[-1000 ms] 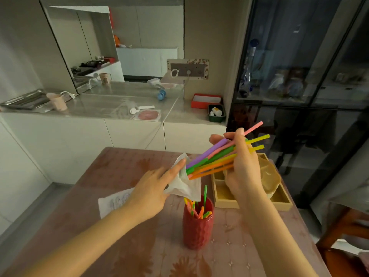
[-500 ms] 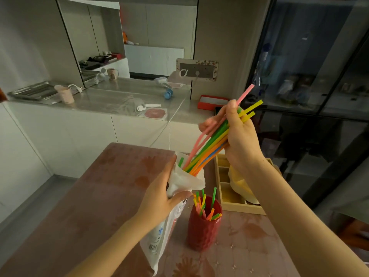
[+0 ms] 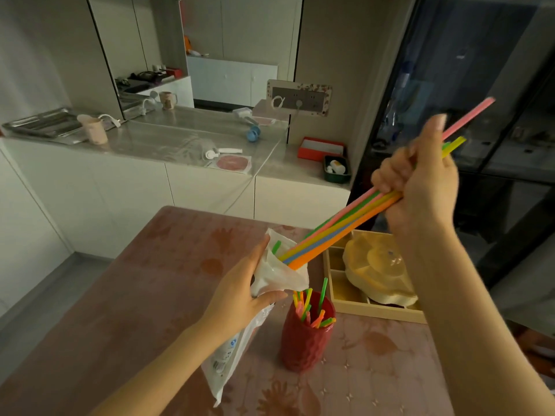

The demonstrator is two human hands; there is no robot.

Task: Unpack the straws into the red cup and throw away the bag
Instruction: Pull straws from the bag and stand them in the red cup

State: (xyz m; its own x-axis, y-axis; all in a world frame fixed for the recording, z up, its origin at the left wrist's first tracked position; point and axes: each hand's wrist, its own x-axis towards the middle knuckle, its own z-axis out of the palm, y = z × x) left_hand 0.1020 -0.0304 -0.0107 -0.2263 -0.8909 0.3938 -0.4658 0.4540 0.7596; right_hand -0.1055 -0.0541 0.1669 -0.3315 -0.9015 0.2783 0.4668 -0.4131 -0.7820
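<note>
My right hand (image 3: 420, 187) is shut on a bundle of coloured straws (image 3: 336, 229), held high at the right. The straws slant down and left, and their lower ends sit just at the mouth of the white plastic bag (image 3: 270, 277). My left hand (image 3: 240, 295) grips that bag near its open top; the rest of the bag hangs down to the table. One green straw still pokes from the bag. The red cup (image 3: 306, 337) stands on the table right of the bag, below the bundle, with several straws in it.
A wooden divided tray (image 3: 354, 304) with a pale yellow lidded dish (image 3: 375, 265) sits behind the cup at the right. The pink patterned table (image 3: 144, 295) runs out to the left. A white counter with cups and a metal tray is beyond; a dark glass cabinet stands at the right.
My right hand has drawn the straw bundle up and to the right, almost out of the bag. My left hand has tipped the bag upright and holds it beside the cup.
</note>
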